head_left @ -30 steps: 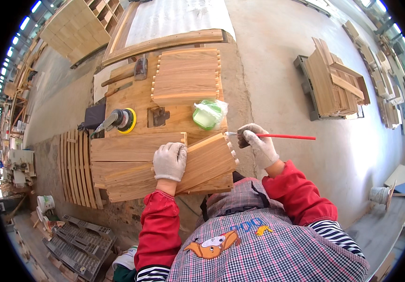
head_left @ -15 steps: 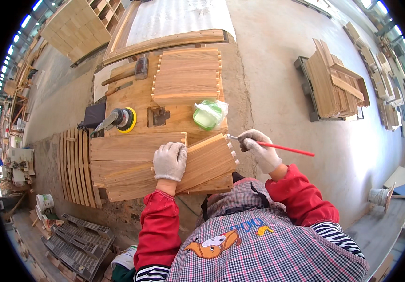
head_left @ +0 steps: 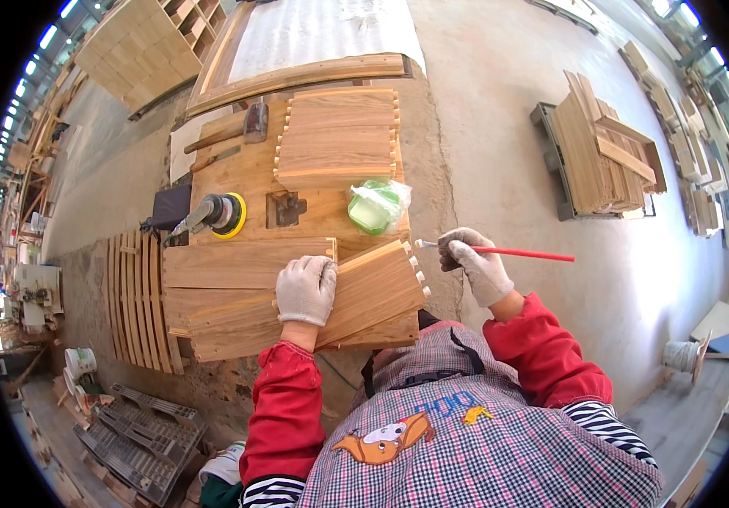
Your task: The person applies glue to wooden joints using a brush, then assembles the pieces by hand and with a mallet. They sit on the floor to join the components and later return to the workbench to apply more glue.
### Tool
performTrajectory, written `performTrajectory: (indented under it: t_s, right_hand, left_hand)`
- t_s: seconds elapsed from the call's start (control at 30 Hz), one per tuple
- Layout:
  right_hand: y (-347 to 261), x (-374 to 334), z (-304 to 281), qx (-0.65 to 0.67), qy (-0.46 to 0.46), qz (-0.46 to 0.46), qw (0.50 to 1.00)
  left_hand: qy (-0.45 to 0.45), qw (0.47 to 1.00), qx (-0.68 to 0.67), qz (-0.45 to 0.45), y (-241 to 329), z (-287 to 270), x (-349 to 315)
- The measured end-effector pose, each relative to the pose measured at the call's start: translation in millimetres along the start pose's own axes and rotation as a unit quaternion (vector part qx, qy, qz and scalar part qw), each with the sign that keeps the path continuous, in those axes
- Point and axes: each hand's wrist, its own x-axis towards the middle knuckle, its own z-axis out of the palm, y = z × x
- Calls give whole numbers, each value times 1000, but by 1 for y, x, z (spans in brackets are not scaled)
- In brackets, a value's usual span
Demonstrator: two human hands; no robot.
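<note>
My gloved left hand [head_left: 306, 290] is closed over the edge of a wooden board [head_left: 375, 290], which lies slanted on other boards at the bench's near side. Pale, whitish joint teeth line that board's right end. In my gloved right hand [head_left: 476, 264] is a thin brush with a red handle [head_left: 530, 253]. Its pale tip [head_left: 423, 244] points left, a little way off the toothed end. Beyond the board sits a green tub [head_left: 373, 210] partly wrapped in clear plastic, holding something pale. Another wooden board [head_left: 193, 264] lies flat at the left.
Toothed boards [head_left: 337, 135] are stacked at the bench's far side. A mallet [head_left: 254, 124], a chisel-like tool [head_left: 214, 159] and a sander with a yellow pad [head_left: 229, 216] lie to the left. Rightward on the floor, a pallet holds more boards [head_left: 600, 152].
My right hand has drawn slightly right and up, taking the brush tip away from the board's toothed end. My left hand and the board stay put.
</note>
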Motion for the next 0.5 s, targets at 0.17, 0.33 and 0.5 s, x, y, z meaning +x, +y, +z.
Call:
performTrajectory:
  t_s: [0.17, 0.33, 0.5]
  right_hand:
    - [1, 4, 5, 35, -7, 0, 999]
    - [1, 9, -1, 18, -28, 31, 999]
    - [1, 25, -3, 139, -45, 12, 989]
  left_hand:
    - [4, 1000, 4, -1, 1, -1, 0]
    - [-8, 1000, 6, -9, -3, 1, 0]
    - [2, 1000, -1, -7, -1, -2, 1]
